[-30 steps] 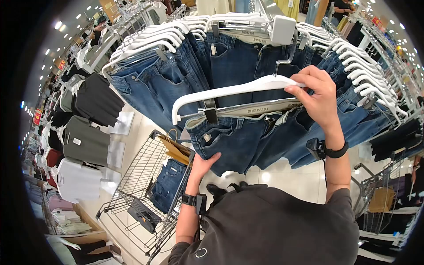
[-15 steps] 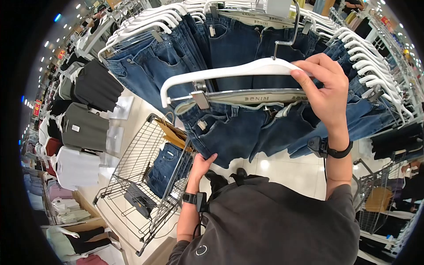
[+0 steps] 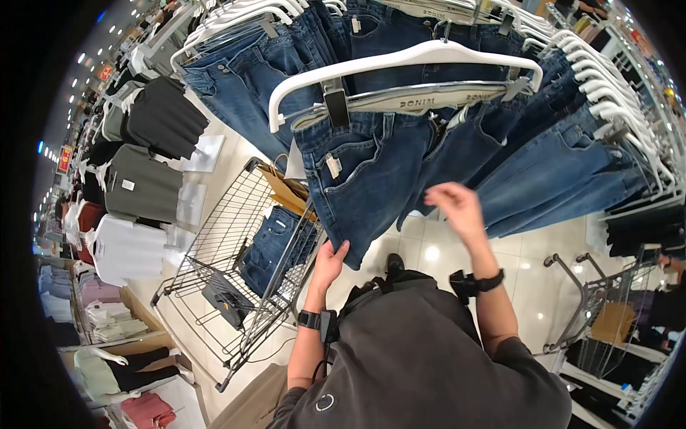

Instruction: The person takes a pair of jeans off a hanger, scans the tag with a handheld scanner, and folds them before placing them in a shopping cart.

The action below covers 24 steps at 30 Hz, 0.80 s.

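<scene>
A pair of dark blue denim shorts [image 3: 371, 164] hangs by clips from a white hanger [image 3: 400, 57], in front of the other jeans on the rack. At its lower left hem, my left hand [image 3: 330, 264] pinches the denim between thumb and fingers. My right hand [image 3: 457, 207] is off the hanger, near the lower right part of the shorts, slightly blurred, its fingers apart and holding nothing. The hanger's hook is partly visible at the top centre.
A wire shopping cart [image 3: 236, 214] at the left holds folded jeans [image 3: 275, 250], a brown paper bag [image 3: 282, 189] and a dark pouch [image 3: 227, 300]. Jeans on white hangers [image 3: 250, 93] line the rack. Another cart [image 3: 572, 286] stands right, and shirts [image 3: 143, 182] hang left.
My right hand has let go of the hanger and moved down and left. The hanger and shorts are slightly higher and tilted differently. My left hand stays on the hem.
</scene>
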Tool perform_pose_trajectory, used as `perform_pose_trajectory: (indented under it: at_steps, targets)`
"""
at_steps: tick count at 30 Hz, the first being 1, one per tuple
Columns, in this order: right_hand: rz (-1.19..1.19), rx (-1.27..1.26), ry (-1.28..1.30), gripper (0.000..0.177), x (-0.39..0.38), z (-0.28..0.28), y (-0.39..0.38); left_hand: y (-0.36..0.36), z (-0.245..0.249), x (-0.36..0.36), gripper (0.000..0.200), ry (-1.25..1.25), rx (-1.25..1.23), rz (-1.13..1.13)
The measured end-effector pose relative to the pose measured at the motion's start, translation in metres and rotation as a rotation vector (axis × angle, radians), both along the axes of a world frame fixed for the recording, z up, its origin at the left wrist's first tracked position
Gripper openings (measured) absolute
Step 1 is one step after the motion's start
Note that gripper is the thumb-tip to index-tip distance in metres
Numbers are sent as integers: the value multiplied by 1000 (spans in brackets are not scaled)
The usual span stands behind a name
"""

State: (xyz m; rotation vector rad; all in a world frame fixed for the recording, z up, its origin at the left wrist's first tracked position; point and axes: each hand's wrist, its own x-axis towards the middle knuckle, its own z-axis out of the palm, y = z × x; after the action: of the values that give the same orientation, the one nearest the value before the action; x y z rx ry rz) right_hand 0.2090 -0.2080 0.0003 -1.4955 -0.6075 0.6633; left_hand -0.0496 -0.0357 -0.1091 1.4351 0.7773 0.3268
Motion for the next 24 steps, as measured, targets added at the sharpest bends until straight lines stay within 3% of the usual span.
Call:
perform_pose_trajectory:
  at_steps: [1,2,5,6,9,10,14,18,24]
  targets:
    - [82,7,90,32,-12,-40,5,-2,1,-5,23,-11,-12,-17]
    - [154,-157,92,63,-25,-61,8,-2,2,-9,22,-23,-22,-34]
    - [150,-300,-24,91,-59,-110,22,-4,14,-28,23,-50,-66,-93]
    - [182,-285,55,100,-64,-122,25,-8,22,-33,24,-66,-101,-100]
    - [157,-190,219,94,-85,-126,30,-14,30,-52,29,-103,-215,-97]
    - [236,-59,339,80,-87,-124,30,-16,33,-58,29,-138,-259,-89]
    - [210,13,495,52,-117,-110,3,-8,35,-78,32,-153,-315,96]
    - [175,-1,712,43,-137,-93,-37,-1,57,-83,33,-301,-252,209]
    - [-16,-66,637,43,-156,-85,-41,11,43,-94,35,-354,-126,254]
